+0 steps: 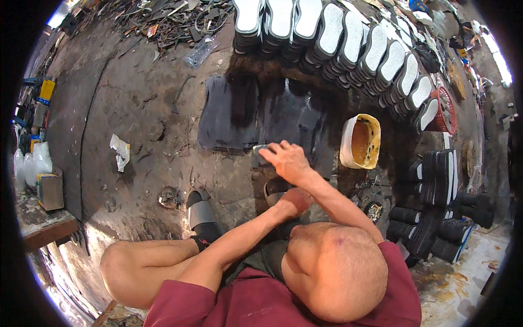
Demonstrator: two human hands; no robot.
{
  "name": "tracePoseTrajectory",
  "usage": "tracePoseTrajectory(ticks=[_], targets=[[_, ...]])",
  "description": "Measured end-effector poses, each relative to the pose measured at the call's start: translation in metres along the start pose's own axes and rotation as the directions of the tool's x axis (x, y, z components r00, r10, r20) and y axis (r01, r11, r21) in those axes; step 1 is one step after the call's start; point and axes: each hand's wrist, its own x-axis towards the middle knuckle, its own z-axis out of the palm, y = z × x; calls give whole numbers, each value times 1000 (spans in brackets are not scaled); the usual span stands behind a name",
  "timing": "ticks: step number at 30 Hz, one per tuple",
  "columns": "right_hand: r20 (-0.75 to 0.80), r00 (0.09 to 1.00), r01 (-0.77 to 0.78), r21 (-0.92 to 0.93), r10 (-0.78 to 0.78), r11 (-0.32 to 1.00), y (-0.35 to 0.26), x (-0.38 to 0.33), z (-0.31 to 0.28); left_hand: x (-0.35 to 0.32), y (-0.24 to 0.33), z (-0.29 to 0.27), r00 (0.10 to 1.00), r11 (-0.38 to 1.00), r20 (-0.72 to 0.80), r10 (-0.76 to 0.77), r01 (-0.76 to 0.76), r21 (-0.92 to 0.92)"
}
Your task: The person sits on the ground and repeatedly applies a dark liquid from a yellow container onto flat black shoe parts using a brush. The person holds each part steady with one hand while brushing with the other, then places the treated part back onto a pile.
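Two dark, flat panels [229, 117] lie side by side on the floor [147, 180], ahead of the crouching person [256, 305], perhaps set there so that both fall within easy reach. Their sheen suggests that they are wet. A small flat piece [258, 159] is at their near edge, close to where the two meet. The right grip [290, 162] grasps it from above, fingers over its top, seemingly to press it flat and steer it; whether it touches a panel, I cannot tell. The left grip [297, 201] is just under the right wrist; its fingers are hidden, so I cannot tell whether it is clenched or loose.

One tub [346, 146] of amber liquid [359, 139] stands to the right of the panels, likely to keep it handy for the right arm. Stacks of sole-shaped pieces [352, 38] curve beyond, pale faces up, probably to keep those faces clean.

The small flat piece's pale edge faces the panels; fingers cover too much to settle its long axis. The panels' long axes seem to run away from the person.
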Motion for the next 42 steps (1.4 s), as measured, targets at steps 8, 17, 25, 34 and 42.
tracePoseTrajectory(ticks=[8,17,25,34,42], targets=[[-158,909,-106,807,385,581,17,9,-70,6,-7,-22,987,967,-96,-127,145,210],[-303,874,-183,522,381,833,190,51,-88,18,-55,-78,899,873,-370,-234,361,327],[30,956,-287,283,291,915,218,116,-9,13,-59,-67,894,889,-377,-244,361,281],[254,830,-536,115,497,836,209,12,-69,12,-57,-75,875,902,-436,-210,345,259],[-183,826,-419,435,534,797,149,-29,-46,12,-50,-87,876,888,-353,-328,414,201]])
